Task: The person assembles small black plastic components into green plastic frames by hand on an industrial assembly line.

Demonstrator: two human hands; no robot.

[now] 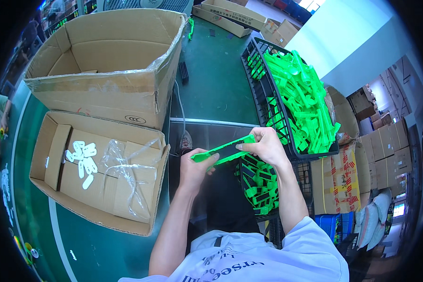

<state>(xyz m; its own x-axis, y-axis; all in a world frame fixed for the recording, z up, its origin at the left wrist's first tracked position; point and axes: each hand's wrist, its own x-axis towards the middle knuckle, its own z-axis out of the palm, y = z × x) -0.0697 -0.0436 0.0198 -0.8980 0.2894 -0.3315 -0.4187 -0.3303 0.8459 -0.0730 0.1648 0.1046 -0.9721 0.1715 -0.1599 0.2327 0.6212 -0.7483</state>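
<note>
Between my two hands is a long bright-green plastic part (207, 155) with a flat black strip (227, 152) set along it. My left hand (192, 168) is closed around its left end, the thumb lying on the black strip. At the other end my right hand (264, 144) pinches the part, its thumb also pressed on the strip. The piece is held above my lap, tilted up toward the right. Below my right wrist, a crate of green parts with black strips (260, 188) stands low, partly hidden by my forearm.
A black crate (279, 101) heaped with green plastic parts (298, 94) stands to the right. On the green table at left are a shallow carton (141, 228) with small white pieces (83, 155) and clear plastic, and a tall open carton (98, 98). Stacked boxes (385, 155) stand far right.
</note>
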